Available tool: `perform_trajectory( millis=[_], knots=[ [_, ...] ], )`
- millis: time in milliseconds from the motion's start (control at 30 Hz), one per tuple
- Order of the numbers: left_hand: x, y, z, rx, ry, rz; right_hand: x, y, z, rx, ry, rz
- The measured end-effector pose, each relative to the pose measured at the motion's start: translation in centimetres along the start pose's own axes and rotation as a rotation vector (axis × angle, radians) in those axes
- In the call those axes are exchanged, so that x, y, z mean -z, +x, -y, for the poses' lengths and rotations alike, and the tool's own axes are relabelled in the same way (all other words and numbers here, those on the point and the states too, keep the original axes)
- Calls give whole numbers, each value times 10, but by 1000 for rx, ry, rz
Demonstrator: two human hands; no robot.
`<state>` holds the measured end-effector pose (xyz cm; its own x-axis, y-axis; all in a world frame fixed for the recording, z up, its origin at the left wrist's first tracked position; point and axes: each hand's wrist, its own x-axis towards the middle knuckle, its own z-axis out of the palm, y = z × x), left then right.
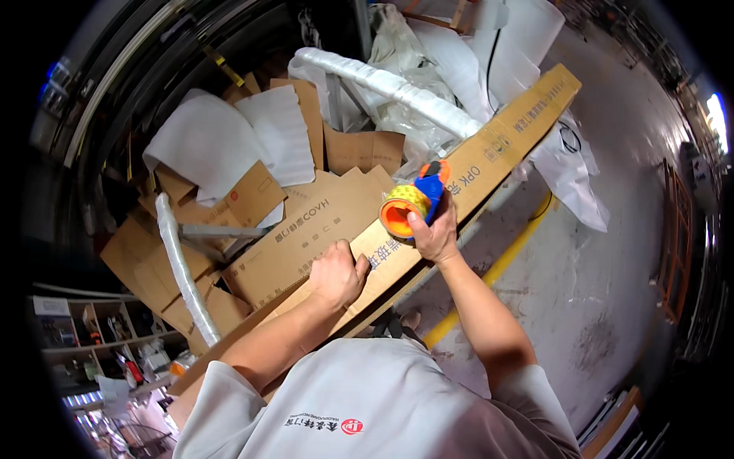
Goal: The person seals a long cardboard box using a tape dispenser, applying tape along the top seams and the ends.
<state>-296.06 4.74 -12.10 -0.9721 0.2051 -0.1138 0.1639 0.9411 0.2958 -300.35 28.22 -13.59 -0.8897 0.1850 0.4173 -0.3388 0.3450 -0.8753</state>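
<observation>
A long, narrow cardboard box [527,115] lies slantwise in front of me, from the lower left to the upper right. My left hand [339,275] is closed at its far edge, the thumb on the top face and the other fingers bent, partly hidden. In my right hand [438,233] is a blue and orange tape dispenser [431,183], held just above the middle of the box. A yellow patterned tape roll [404,205] with an orange core sits on the dispenser, facing left. Whether any tape touches the box cannot be made out.
Beyond the box are piled flattened cardboard [290,229] and white foam sheets [202,141]. Plastic-wrapped frame bars [390,88] stick up among them. Shelves with small items [99,336] stand at lower left. To the right, a yellow line [497,271] crosses the grey floor.
</observation>
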Motion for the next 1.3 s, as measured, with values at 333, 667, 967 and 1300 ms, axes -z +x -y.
perform_trajectory(
  millis=[333,667,967,1300],
  knots=[
    [-31,117,85,-336,-1094,844,11,-18,-13,-169,-32,-36],
    [-88,96,48,-463,-1562,258,-8,14,56,-400,-212,87],
    [-29,119,71,-533,-1795,96,-60,60,146,-135,-924,857],
    [-25,127,75,20,-2370,835,-74,68,147,78,-853,989]
  ],
)
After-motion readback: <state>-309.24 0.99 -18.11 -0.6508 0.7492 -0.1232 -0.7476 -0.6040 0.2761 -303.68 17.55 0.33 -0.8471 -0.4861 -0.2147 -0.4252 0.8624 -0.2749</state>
